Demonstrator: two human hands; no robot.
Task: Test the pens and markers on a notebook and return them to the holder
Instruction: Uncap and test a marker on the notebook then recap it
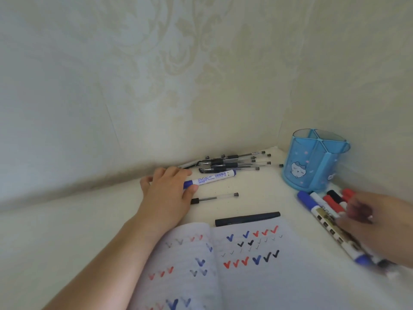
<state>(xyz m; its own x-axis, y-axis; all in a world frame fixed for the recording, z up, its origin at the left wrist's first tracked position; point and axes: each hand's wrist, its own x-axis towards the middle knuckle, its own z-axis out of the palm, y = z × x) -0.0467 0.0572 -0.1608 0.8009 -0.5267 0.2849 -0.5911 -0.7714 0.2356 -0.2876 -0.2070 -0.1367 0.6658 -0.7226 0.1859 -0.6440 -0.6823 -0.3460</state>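
left hand point(169, 189) grip: curled round blue marker point(210, 178) on tabletop point(257, 198) | right hand point(375, 222) grip: blurred over marker cluster point(324, 201), cannot tell | holder point(312, 162) beside, compartments looking empty | handling: light, rigid, smooth, likely to roll; take mid-barrel.

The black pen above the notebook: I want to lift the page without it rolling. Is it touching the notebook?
Touching. In the head view the black pen lies across the top edge of the notebook, its lower side overlapping the right page with no gap showing.
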